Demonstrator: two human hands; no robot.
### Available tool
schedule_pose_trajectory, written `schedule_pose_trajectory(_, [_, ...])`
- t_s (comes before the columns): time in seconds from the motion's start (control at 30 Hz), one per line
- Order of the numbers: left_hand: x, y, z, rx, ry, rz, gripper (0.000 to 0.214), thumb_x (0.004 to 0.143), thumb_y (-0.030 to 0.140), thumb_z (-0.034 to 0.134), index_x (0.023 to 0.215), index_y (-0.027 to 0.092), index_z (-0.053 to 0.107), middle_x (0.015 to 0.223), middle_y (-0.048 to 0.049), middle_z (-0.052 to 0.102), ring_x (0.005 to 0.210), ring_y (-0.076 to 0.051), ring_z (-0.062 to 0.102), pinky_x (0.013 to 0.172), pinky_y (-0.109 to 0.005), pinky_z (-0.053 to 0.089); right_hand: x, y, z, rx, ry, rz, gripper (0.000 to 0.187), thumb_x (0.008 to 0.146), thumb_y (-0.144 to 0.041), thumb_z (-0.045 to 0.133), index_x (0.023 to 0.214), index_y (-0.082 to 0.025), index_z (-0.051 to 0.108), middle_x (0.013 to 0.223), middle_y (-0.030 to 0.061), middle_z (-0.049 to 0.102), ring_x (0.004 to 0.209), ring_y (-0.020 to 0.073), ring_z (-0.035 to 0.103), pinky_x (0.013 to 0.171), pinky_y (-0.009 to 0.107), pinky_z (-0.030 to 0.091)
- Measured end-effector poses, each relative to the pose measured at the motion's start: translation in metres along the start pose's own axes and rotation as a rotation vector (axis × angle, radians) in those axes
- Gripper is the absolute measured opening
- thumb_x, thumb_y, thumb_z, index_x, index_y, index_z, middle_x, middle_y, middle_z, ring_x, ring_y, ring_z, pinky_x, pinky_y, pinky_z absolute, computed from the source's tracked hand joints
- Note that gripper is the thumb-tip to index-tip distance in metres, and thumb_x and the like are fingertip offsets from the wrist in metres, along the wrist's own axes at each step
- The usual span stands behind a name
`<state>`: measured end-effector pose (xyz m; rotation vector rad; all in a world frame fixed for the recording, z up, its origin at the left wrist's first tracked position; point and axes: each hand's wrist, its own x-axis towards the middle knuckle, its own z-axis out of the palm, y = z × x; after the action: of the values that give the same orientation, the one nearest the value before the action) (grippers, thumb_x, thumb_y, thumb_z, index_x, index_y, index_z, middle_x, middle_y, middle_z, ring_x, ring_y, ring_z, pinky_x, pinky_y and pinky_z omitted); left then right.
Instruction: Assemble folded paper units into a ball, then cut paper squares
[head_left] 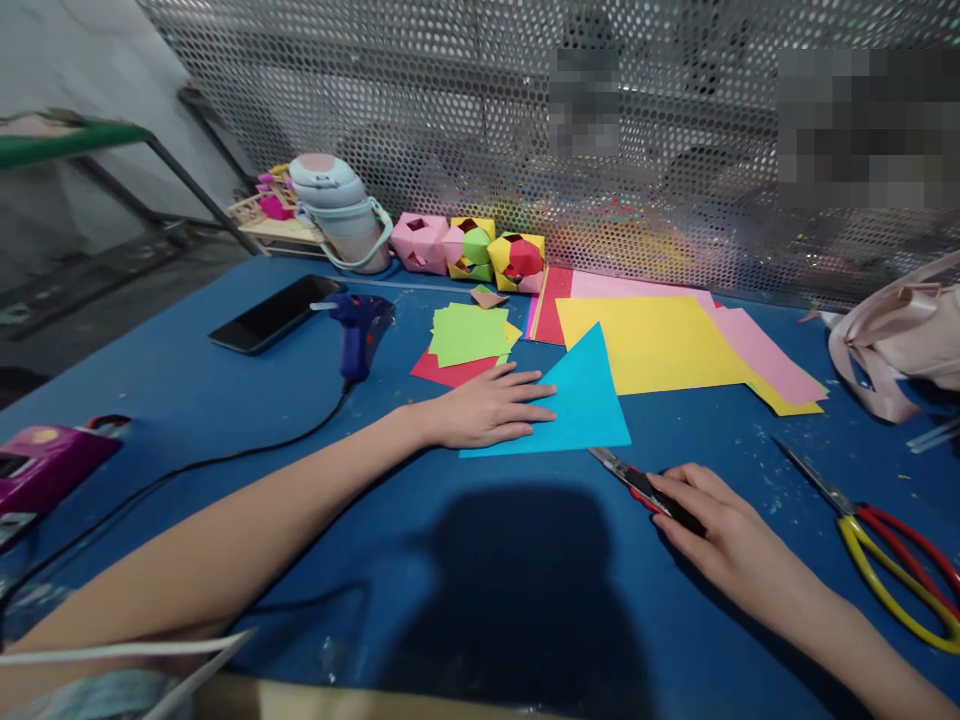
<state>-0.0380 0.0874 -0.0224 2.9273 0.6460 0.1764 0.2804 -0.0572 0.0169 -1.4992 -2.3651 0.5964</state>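
My left hand (491, 405) lies flat with fingers stretched out, pressing the left part of a light blue paper triangle (585, 395) on the blue table (225, 380). My right hand (712, 520) is closed round a red and black utility knife (637, 485), whose blade end points up-left toward the triangle's lower right corner. The knife rests low on the table surface.
Yellow, pink and red paper sheets (660, 340) lie behind the triangle; small green and red squares (469, 335) sit left of them. Folded paper cubes (472, 250), a water jug (337, 210), phone (274, 312), blue glue gun (356, 330), yellow-handled scissors (892, 545), pink bag (907, 330).
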Motion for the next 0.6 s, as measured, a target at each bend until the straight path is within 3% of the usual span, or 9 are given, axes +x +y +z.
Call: schedule_pose_trajectory(0.6, [0.0004,-0.0025,0.0019,0.022,0.002,0.024,0.04,0.099,0.043,0.037,0.135,0.031,0.052,0.153,-0.0008,0.035,0.144,-0.026,0.024,0.117,-0.046,0.014,0.0017,0.0002,0.0053,-0.039,0.005,-0.053,0.032,0.095,-0.023,0.046,0.124,-0.017,0.057,0.102,0.0117,0.059,0.094,0.0233,0.058,0.081,0.04,0.053])
